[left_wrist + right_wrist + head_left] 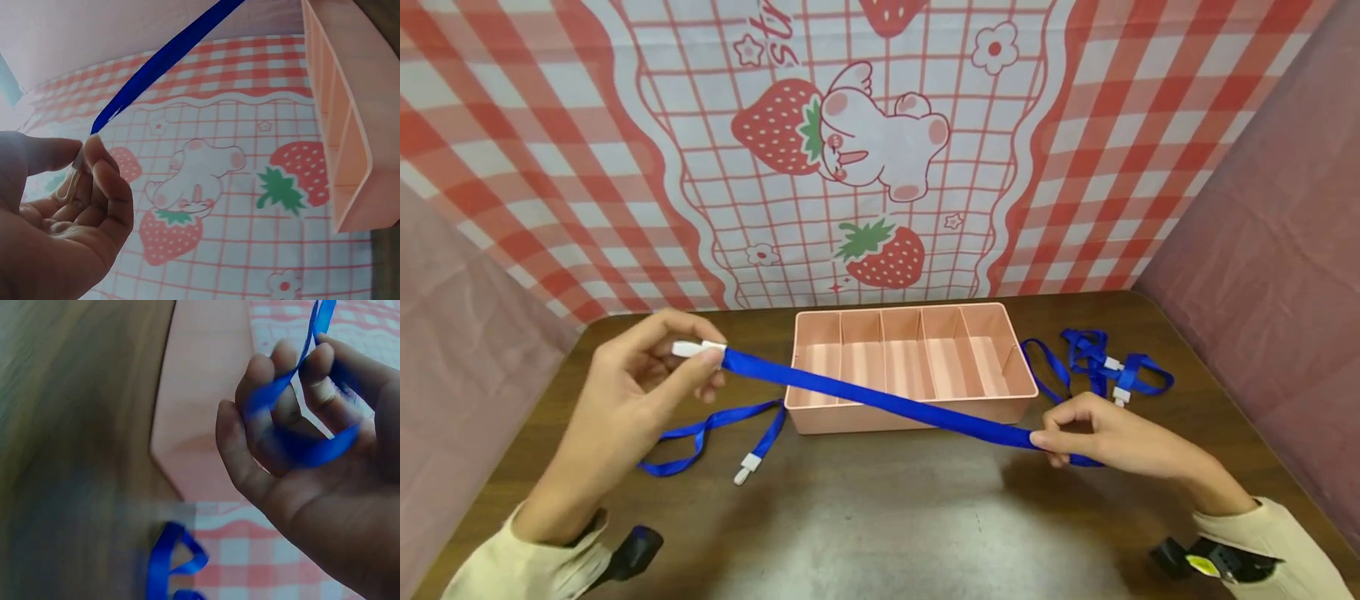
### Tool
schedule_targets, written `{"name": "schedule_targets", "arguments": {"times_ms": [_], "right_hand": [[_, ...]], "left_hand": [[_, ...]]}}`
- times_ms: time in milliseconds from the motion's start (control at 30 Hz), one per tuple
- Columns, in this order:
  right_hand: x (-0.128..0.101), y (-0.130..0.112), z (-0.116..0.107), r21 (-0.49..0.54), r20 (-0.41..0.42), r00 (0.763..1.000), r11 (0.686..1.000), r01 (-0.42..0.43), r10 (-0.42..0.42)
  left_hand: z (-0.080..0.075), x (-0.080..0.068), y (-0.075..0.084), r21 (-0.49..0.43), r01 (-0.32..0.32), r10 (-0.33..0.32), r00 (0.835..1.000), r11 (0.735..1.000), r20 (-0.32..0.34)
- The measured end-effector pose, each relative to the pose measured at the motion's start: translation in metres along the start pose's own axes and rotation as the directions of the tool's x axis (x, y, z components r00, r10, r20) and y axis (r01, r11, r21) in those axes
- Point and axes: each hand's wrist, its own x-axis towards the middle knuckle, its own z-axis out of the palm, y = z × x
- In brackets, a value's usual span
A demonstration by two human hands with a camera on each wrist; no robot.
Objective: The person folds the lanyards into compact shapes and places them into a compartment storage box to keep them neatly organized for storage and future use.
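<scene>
A blue lanyard (880, 401) with a white plastic clip end (698, 349) stretches between both hands, slanting down to the right in front of the pink box. My left hand (643, 387) pinches the white clip end between thumb and fingers. Farther along the strap, my right hand (1101, 433) pinches the doubled blue band. In the right wrist view a loose blue loop (319, 450) hangs within the right hand's curled fingers. Behind the strap stands the pink divided box (910, 412), its several compartments facing up with nothing seen in them.
Another blue lanyard (700, 442) lies on the brown table (880, 517) left of the box, its white clip toward me. More tangled blue lanyards (1086, 354) with white clips lie right of the box. A strawberry-print cloth (865, 167) hangs behind the table.
</scene>
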Motion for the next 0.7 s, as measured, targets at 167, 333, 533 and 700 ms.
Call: {"name": "schedule_targets", "arguments": {"times_ms": [167,333,533,700], "right_hand": [[-0.015,0.022,-0.012,0.024,0.0,0.999,0.999,-0.032,0.032],[-0.027,0.039,-0.028,0.072,-0.027,0.991,0.989,-0.131,0.133],[-0.014,0.032,-0.018,-0.201,-0.191,0.974,0.966,-0.161,0.122],[0.024,-0.015,0.018,-0.654,-0.384,0.915,0.736,-0.177,-0.121]], "left_hand": [[-0.003,0.004,0.002,-0.073,-0.058,0.053,0.997,0.996,-0.059],[0.013,0.001,0.006,0.039,-0.023,0.024,1.0,0.999,-0.019],[0.044,0.002,0.015,0.215,-0.101,0.073,0.988,0.971,0.133],[0.064,0.009,0.021,0.236,-0.161,0.105,0.967,0.958,0.232]]}}
